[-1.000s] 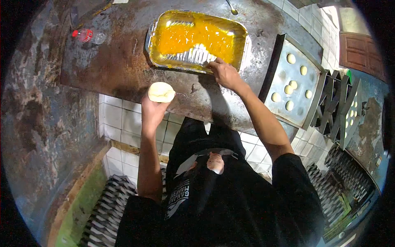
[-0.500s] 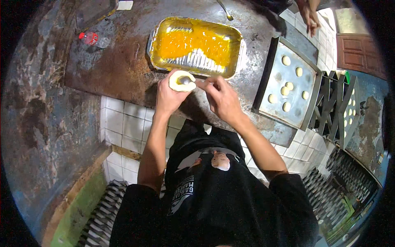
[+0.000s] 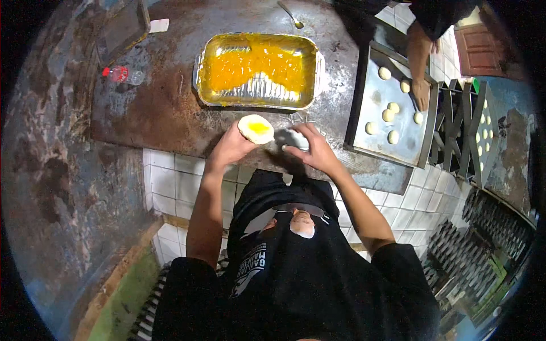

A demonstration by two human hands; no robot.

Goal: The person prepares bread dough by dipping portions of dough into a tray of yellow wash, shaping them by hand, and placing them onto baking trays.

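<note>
My left hand [image 3: 230, 146] is closed around a cupped round of pale dough [image 3: 245, 134], its hollow facing up. Yellow filling [image 3: 259, 128] sits in that hollow. To its right, my right hand [image 3: 315, 150] has its thumb and forefinger curved around a pale grey shape [image 3: 296, 139], too blurred to name. Just beyond both hands stands a foil tray [image 3: 259, 105] with glossy orange-yellow filling [image 3: 239, 68] spread across it, and ridged bare foil showing along its near side.
On the right, a metal baking tray [image 3: 378, 149] carries several dough balls [image 3: 388, 115]; another person's hand [image 3: 421, 95] is at its far right. A spoon [image 3: 297, 24] lies at the back. A red-capped bottle [image 3: 120, 74] lies at left. Dark metal racks [image 3: 452, 133] stand beyond the baking tray.
The spoon in my right hand has left the dough, showing the yellow filling. My right hand has drawn away rightward. The other person's hand has come down to the baking tray. The view has shifted.
</note>
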